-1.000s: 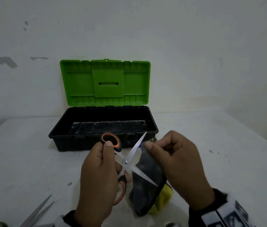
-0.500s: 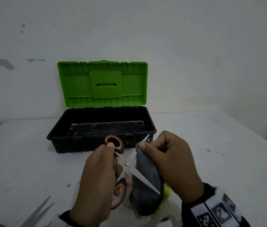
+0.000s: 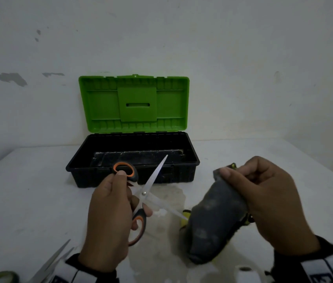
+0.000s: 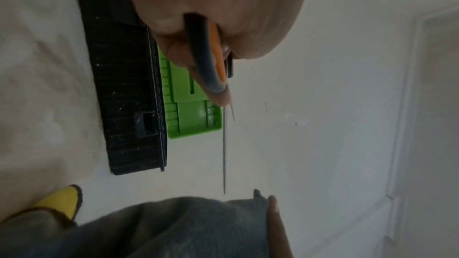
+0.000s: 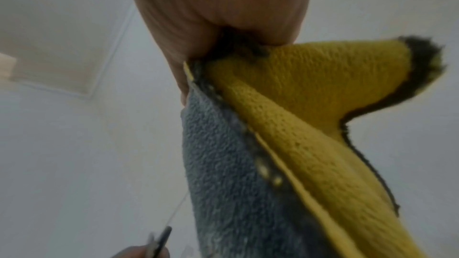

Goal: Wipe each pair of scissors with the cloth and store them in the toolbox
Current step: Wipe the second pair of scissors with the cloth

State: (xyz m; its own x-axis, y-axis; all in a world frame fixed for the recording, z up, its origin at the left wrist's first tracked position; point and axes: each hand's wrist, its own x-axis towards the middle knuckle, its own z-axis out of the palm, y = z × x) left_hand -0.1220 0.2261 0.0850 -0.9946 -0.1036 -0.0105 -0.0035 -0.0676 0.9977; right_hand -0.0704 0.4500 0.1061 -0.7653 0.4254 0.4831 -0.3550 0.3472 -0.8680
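Observation:
My left hand (image 3: 110, 221) grips the orange-and-black handles of a pair of scissors (image 3: 144, 194), blades spread wide in an X over the table. One blade points up toward the toolbox (image 3: 133, 158); the other points right, its tip at the cloth's edge. My right hand (image 3: 263, 201) holds a grey-and-yellow cloth (image 3: 214, 219) bunched up, to the right of the blades. The left wrist view shows the handle (image 4: 211, 56) in my fingers and the cloth (image 4: 174, 227) below. In the right wrist view the cloth (image 5: 261, 154) hangs from my hand. The black toolbox stands with its green lid (image 3: 134, 103) up.
Another pair of scissors (image 3: 49, 262) lies at the table's front left, its green-rimmed handle at the lower left corner. A small white object (image 3: 245, 272) sits at the bottom edge near my right wrist. A white wall stands close behind the toolbox.
My right hand has pulled the cloth away to the right, off the blades it was wrapped around. The scissors stay spread in my left hand.

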